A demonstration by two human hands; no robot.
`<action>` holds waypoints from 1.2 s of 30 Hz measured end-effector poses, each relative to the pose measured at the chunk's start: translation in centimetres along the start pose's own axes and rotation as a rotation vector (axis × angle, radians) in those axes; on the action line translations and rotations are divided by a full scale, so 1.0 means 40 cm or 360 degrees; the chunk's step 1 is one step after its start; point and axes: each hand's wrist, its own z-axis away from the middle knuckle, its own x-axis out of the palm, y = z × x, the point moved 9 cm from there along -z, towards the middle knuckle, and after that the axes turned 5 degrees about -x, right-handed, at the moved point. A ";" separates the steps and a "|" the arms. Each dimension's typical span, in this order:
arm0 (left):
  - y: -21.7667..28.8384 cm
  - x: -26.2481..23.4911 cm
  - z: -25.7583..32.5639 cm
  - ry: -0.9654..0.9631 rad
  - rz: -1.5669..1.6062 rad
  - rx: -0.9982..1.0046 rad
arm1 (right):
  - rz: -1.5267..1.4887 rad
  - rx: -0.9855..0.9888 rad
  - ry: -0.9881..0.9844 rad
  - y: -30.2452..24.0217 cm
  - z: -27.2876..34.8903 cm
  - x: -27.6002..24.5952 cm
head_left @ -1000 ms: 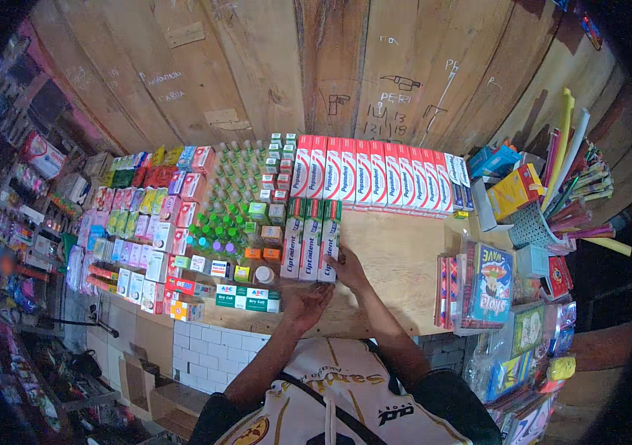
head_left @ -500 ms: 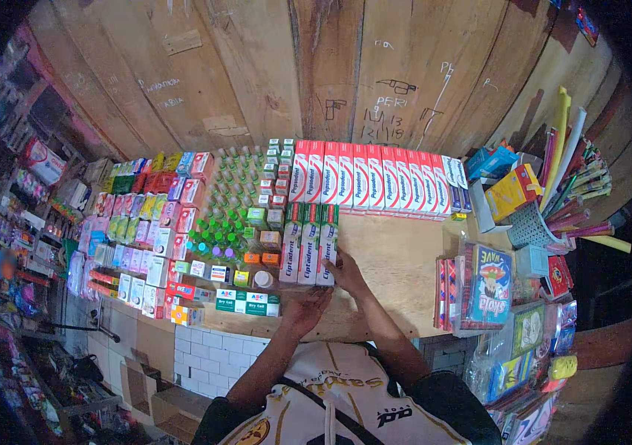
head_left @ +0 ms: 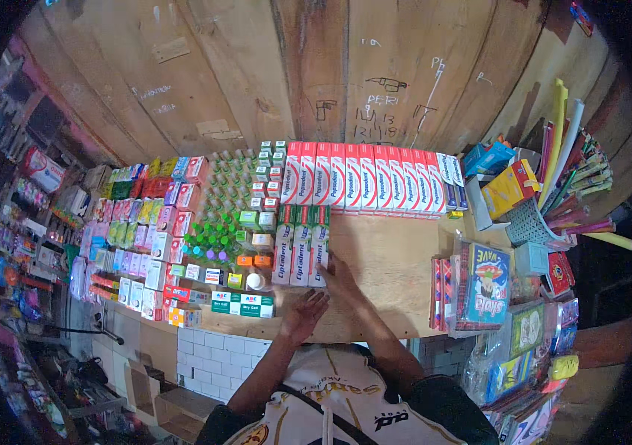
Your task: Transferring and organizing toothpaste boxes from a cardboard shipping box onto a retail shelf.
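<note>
Three upright-facing toothpaste boxes [head_left: 302, 248] in white, purple and green lie side by side, their long sides running away from me. My right hand [head_left: 339, 280] rests at the near right corner of the rightmost box, its fingers apart against the side. Just in front of the boxes' near ends, my left hand [head_left: 305, 315] has its fingers stretched out and holds nothing. Behind these boxes stands a long row of red-and-white toothpaste boxes [head_left: 361, 178]. To the left are a white-capped bottle [head_left: 255, 282] and green-and-white battery boxes [head_left: 242, 304].
Small green-capped bottles [head_left: 212, 239] and small cartons fill the tabletop's left part. Bare wooden tabletop [head_left: 390, 252] shows right of the toothpaste. Farther right are stacked books [head_left: 488, 285] and a grey basket [head_left: 531, 224] of long tubes. A plank wall [head_left: 316, 74] rises behind.
My left hand has drawn back slightly from the boxes' near ends, and its fingers now show more. My right hand stays at the rightmost box. The view has shifted a little.
</note>
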 end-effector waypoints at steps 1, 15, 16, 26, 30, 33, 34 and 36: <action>-0.009 -0.019 0.008 0.0094 -0.0049 -0.0033 | -0.0162 -0.0024 -0.0018 0.005 0.018 0.003; 0.005 0.037 0.045 0.0034 -0.1476 -0.0237 | -0.0223 0.0109 0.0523 0.020 0.413 -0.085; 0.003 0.046 0.051 -0.0092 -0.1489 -0.0233 | -0.0247 0.0050 0.0579 -0.006 0.429 -0.081; -0.013 -0.004 0.255 -0.0487 -0.2002 -0.0708 | -0.0474 0.0191 0.1335 -0.040 0.636 0.126; -0.037 -0.076 0.342 -0.0518 -0.2110 -0.0995 | -0.0532 0.0559 0.1516 0.006 0.776 0.278; -0.091 -0.114 0.404 -0.0613 -0.2170 -0.1201 | -0.0446 0.0543 0.1688 0.033 0.889 0.357; -0.108 -0.133 0.418 -0.0655 -0.2193 -0.1262 | -0.0444 0.0567 0.1726 0.002 0.918 0.378; -0.146 -0.163 0.443 -0.0735 -0.2236 -0.1333 | -0.0482 0.0632 0.1848 -0.015 0.975 0.403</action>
